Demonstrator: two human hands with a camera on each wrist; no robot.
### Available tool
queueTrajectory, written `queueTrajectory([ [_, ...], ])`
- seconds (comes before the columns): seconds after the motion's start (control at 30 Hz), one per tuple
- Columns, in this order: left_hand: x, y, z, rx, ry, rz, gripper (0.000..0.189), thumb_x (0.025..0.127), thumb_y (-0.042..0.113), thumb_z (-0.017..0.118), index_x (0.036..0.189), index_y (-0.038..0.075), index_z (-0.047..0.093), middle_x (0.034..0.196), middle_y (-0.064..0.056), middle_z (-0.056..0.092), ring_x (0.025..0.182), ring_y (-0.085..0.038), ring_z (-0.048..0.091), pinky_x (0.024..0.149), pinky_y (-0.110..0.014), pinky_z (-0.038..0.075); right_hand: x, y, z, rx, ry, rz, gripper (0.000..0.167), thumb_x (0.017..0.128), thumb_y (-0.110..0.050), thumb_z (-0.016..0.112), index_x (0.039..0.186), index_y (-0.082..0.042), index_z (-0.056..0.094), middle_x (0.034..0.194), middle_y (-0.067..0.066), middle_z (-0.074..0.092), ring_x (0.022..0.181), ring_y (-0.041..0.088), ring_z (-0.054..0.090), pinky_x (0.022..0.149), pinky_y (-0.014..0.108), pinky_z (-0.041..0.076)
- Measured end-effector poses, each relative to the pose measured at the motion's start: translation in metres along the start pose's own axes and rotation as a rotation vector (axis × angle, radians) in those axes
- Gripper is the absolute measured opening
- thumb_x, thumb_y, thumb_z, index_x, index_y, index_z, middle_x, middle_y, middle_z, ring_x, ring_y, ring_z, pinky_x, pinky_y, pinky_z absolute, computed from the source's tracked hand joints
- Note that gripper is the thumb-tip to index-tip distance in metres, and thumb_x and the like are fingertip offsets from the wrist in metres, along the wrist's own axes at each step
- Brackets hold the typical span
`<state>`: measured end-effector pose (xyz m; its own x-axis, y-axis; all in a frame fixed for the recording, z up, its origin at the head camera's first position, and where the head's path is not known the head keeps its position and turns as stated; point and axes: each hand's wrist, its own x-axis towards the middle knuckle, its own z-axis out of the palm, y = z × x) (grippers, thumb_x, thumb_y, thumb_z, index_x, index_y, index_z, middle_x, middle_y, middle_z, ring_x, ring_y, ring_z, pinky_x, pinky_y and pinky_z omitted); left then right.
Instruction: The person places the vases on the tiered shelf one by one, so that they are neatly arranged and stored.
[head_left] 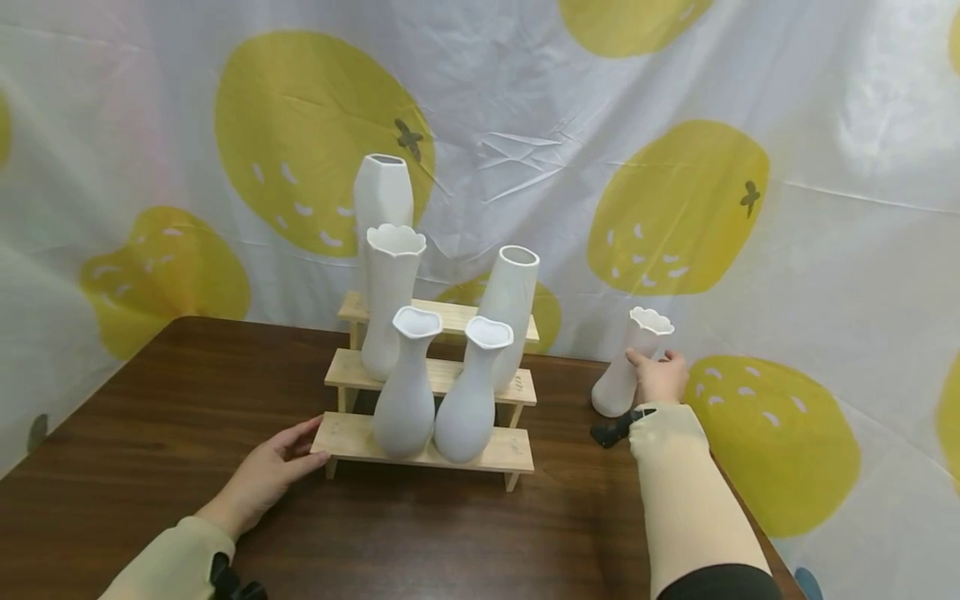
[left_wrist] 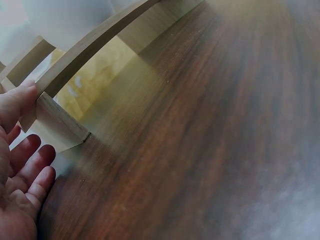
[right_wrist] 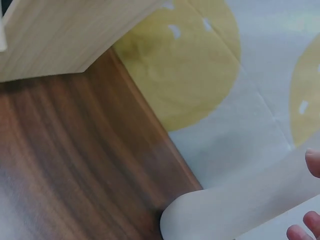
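Note:
A white vase with a scalloped rim (head_left: 617, 385) stands at the table's right side, and my right hand (head_left: 663, 380) holds its upper part between thumb and fingers. In the right wrist view the vase (right_wrist: 240, 212) crosses the lower right, beside the fingertips (right_wrist: 311, 222). My left hand (head_left: 272, 468) grips the left end of the lowest board of a three-tier wooden stand (head_left: 352, 435). Up close, the thumb (left_wrist: 17, 102) touches the board's corner while the other fingers curl loosely below, next to the stand's leg (left_wrist: 60, 122).
Two wavy-rimmed vases (head_left: 405, 400) share the lowest tier. On the middle tier stand a scalloped vase (head_left: 390, 304) and a slant-topped vase (head_left: 510, 304). A tall faceted vase (head_left: 384, 196) rises from the top tier. Behind the brown table (head_left: 150, 417) hangs a fruit-print curtain (head_left: 510, 125).

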<state>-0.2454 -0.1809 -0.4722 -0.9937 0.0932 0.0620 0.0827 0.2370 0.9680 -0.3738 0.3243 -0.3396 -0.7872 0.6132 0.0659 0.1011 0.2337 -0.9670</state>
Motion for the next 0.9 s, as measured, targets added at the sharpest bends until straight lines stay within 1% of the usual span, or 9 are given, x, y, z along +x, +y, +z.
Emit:
queueTrajectory([
  [0.13,0.0,-0.001,0.0,0.008,0.011,0.005,0.071,0.09,0.029,0.07,0.147,0.004,0.037,0.134,-0.024,0.053,0.118,-0.028,0.053,0.084,-0.02,0.045,0.001,-0.005,0.002,0.029,-0.017,0.015,0.083,0.083,-0.014,0.074,0.149,0.001,0.026,0.15,0.021,0.031,0.135,0.034,0.035,0.109,0.041,0.031],
  [0.3,0.002,-0.001,0.001,0.01,0.027,0.026,0.069,0.089,0.025,0.071,0.146,0.002,0.039,0.13,-0.023,0.056,0.114,-0.024,0.055,0.084,-0.019,0.046,0.003,-0.003,0.005,0.022,-0.055,0.022,0.081,0.084,-0.015,0.072,0.148,0.004,0.026,0.149,0.024,0.031,0.135,0.035,0.035,0.11,0.042,0.03],
  [0.37,0.002,-0.001,0.001,0.018,0.022,0.035,0.07,0.089,0.025,0.07,0.146,0.001,0.038,0.13,-0.024,0.055,0.114,-0.024,0.055,0.083,-0.02,0.047,0.004,0.001,0.006,0.034,-0.068,0.018,0.078,0.084,-0.015,0.073,0.146,0.006,0.03,0.148,0.025,0.034,0.134,0.036,0.036,0.11,0.042,0.03],
  [0.47,0.002,-0.001,0.002,0.018,0.027,0.023,0.07,0.089,0.026,0.071,0.146,0.002,0.039,0.131,-0.023,0.055,0.115,-0.026,0.055,0.083,-0.02,0.046,0.008,0.006,0.009,0.084,-0.073,0.01,0.073,0.082,-0.016,0.076,0.141,0.008,0.04,0.143,0.025,0.041,0.13,0.036,0.04,0.108,0.042,0.033],
  [0.53,0.001,0.0,0.002,0.023,0.025,0.019,0.07,0.089,0.027,0.071,0.146,0.002,0.039,0.131,-0.023,0.055,0.116,-0.028,0.054,0.083,-0.02,0.046,0.009,0.009,0.01,0.114,-0.078,0.005,0.069,0.081,-0.014,0.077,0.137,0.009,0.043,0.14,0.026,0.044,0.129,0.036,0.041,0.107,0.043,0.033],
  [0.63,0.001,-0.001,0.002,0.027,0.029,0.013,0.07,0.089,0.027,0.071,0.146,0.003,0.039,0.131,-0.022,0.055,0.117,-0.029,0.054,0.084,-0.02,0.046,0.011,0.011,0.011,0.132,-0.086,0.011,0.067,0.082,-0.013,0.076,0.137,0.008,0.045,0.14,0.024,0.045,0.129,0.035,0.042,0.107,0.042,0.033],
  [0.8,0.001,0.0,0.001,0.029,0.033,0.009,0.07,0.088,0.028,0.071,0.146,0.003,0.04,0.132,-0.022,0.055,0.117,-0.029,0.054,0.084,-0.02,0.046,0.016,0.016,0.013,0.105,-0.103,0.009,0.063,0.085,-0.009,0.072,0.139,0.007,0.043,0.141,0.023,0.045,0.128,0.035,0.043,0.107,0.043,0.034],
  [0.9,0.001,0.0,0.001,0.03,0.035,0.006,0.071,0.088,0.028,0.072,0.146,0.003,0.04,0.132,-0.022,0.055,0.117,-0.029,0.054,0.083,-0.02,0.046,0.019,0.017,0.014,0.059,-0.093,-0.003,0.064,0.085,-0.011,0.072,0.139,0.008,0.042,0.141,0.025,0.045,0.127,0.037,0.044,0.107,0.044,0.034],
])
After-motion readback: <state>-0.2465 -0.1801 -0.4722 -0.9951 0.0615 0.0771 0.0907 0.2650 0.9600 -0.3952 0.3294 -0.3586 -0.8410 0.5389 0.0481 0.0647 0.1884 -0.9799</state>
